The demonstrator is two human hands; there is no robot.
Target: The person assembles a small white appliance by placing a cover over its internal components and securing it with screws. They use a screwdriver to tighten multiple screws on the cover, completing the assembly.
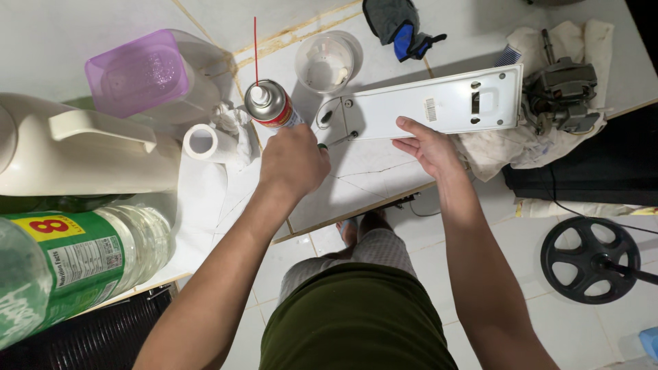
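- Head view: white panel (439, 106) at upper centre, long axis near-horizontal, right end slightly higher.
- Left hand (293, 163) clenched around a screwdriver (337, 141) tipped rightward.
- Right hand (426, 147), fingers released, steadies the panel's lower edge.

Bright, cool light falls from overhead, slightly from the upper part of the frame, washing the white tiled counter (384, 168) almost flat. The white panel (425, 106) at centre glares mildly, and the clear cup (327, 63) in the upper middle catches small highlights. Soft shadows spread toward the lower edge beneath both forearms. The lower left and far right sink into darkness. The big bottle (68, 264) at the left edge is bulged and soft from lens distortion. Centre detail is sharp.
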